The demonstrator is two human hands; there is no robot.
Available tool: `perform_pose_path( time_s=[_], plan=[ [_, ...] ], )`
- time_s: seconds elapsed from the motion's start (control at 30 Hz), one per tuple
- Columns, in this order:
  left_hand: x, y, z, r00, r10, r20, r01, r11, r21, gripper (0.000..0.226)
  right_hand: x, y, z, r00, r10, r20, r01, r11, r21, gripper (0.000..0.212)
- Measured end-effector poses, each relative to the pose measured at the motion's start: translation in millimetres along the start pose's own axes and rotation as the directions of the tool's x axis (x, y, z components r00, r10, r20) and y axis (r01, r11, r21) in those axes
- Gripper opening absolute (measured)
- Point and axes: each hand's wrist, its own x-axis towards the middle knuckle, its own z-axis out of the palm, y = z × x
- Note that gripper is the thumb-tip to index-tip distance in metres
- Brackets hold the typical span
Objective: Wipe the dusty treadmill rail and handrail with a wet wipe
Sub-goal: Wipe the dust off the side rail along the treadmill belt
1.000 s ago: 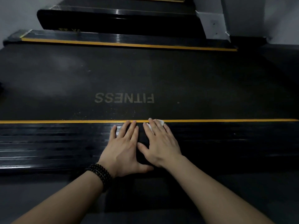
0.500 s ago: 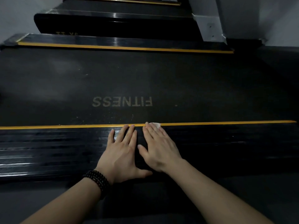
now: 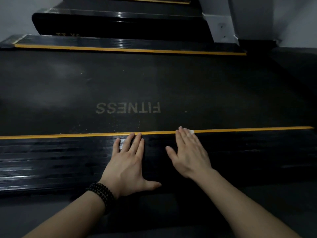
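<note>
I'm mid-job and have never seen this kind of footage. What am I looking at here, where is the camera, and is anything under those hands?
There is no robot here. One camera, worn on a person's head, looks forward and down at their two bare hands.

The black ribbed strip under the hands is the treadmill rail, edged by a yellow line. Beyond it lies the belt, printed with FITNESS, which reads upside down from this side.

The left hand, with a bead bracelet at the wrist, lies flat on the rail, and something pale shows between its fingers. The right hand also lies flat, pressing a white wet wipe whose corner peeks out beyond the fingertips at the yellow line. Neither hand grips anything.
</note>
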Motion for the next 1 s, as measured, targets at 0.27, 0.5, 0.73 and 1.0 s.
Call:
perform_pose_path(
  time_s=[0.27,0.5,0.73,1.0],
  plan=[
    [1,0,0,1.000,-0.008,0.007,0.008,1.000,0.008,0.146,-9,-4,1,0.997,-0.078,0.002,0.078,0.997,-0.004,0.076],
    [1,0,2,1.000,-0.006,0.012,0.006,1.000,0.010,0.144,-14,-34,7,0.993,-0.119,-0.013,0.120,0.990,0.076,0.071],
    [1,-1,1,1.000,0.004,-0.006,-0.004,1.000,-0.011,0.144,-48,-24,7,0.986,-0.165,-0.020,0.166,0.978,0.123,0.075],
    [0,0,1,1.000,-0.004,0.009,0.004,1.000,0.004,0.143,-22,-28,6,0.997,-0.065,0.041,0.064,0.998,0.016,0.085]
  ],
)
